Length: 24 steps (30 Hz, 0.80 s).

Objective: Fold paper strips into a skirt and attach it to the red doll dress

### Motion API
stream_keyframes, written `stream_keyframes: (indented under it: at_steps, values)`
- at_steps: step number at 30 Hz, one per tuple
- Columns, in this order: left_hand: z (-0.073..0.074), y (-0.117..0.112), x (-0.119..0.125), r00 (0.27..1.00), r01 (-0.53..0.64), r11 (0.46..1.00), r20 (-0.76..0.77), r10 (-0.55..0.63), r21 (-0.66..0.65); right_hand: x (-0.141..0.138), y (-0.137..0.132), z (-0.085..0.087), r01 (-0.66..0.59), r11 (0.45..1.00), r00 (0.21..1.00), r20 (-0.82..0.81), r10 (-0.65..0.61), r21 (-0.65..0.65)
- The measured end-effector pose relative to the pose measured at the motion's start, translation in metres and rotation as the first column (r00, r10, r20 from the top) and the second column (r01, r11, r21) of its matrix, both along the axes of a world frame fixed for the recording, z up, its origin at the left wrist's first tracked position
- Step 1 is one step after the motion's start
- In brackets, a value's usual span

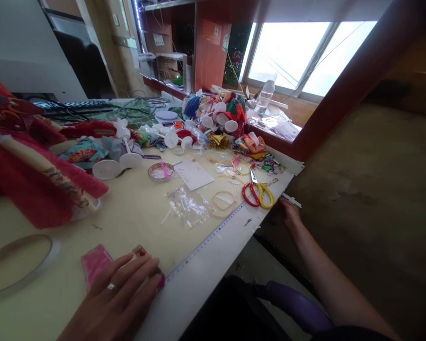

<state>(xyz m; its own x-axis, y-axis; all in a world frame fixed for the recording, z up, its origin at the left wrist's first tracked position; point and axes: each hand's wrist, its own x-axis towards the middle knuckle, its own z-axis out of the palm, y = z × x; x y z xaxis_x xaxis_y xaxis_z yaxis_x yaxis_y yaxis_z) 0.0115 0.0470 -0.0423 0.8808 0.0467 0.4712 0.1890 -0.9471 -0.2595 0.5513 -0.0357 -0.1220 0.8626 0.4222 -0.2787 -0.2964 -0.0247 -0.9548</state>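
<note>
1. Left hand point(117, 298): laid palm-down at the near table edge, fingers loosely spread, not clenched. The fingertips rest on a red scrap point(159, 280), and a small patterned scrap point(139, 251) sits just past the knuckles.
2. Pink cloth point(95, 265): just beside that hand, partly under it, flat on the table point(128, 213).
3. Right hand point(289, 211): down past the table's far edge, fingers curled. Its fingertips are at a white strip point(291, 200) jutting from the edge. Gripping or only touching? I cannot tell.
4. Nearest that hand: scissors point(258, 194), red and yellow handles, lying on the table well apart from both hands.
5. Around them: a ruler point(206, 241) along the edge, a plastic bag point(188, 207), a wooden hoop point(17, 264), and red fabric point(31, 166) — heaped at the left.
</note>
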Motion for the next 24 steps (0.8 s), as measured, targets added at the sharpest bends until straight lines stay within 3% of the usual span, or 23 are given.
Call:
stream_keyframes:
  at_steps: [7,13,24]
  values:
    - [-0.002,-0.003,0.001,0.999,0.037,0.999,0.027,-0.036,-0.033,0.007,-0.009,0.005,0.076,0.996,0.995,0.073,-0.073,-0.04]
    - [0.002,-0.024,0.012,0.98,-0.096,0.938,0.132,0.147,-0.334,0.011,-0.015,0.013,0.112,0.993,0.987,0.124,-0.107,-0.04]
    - [0.002,-0.022,0.01,0.989,-0.06,0.948,0.107,0.098,-0.312,0.016,-0.021,0.02,0.198,0.98,0.94,0.278,-0.195,0.018]
